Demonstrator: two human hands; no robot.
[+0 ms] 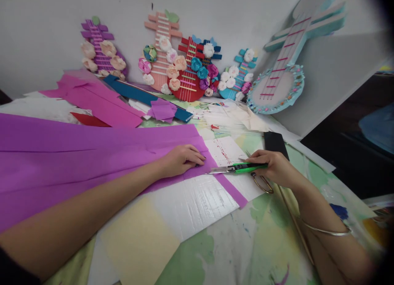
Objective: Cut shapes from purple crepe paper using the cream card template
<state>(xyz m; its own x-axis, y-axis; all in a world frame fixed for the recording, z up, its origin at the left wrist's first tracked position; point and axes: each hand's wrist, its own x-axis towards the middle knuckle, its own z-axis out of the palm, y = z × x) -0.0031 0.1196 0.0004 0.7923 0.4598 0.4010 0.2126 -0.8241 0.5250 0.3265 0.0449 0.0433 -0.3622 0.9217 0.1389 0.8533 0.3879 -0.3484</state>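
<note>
- Because the blade of the cutter lies near the fingers of my left hand, a slip could cut them.
- My right hand is closed around the cutter; a gold loop shows just below it and could catch.
- My left hand, loosely curled, rests on the purple paper; under weak pressure, this may wrinkle or tear.
- The paper lies partly over the white board; past it, the blade could scratch the table.

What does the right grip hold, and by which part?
The right grip holds the green cutter by the rear of its handle. Whether it also holds the golden loop below cannot be told.
</note>
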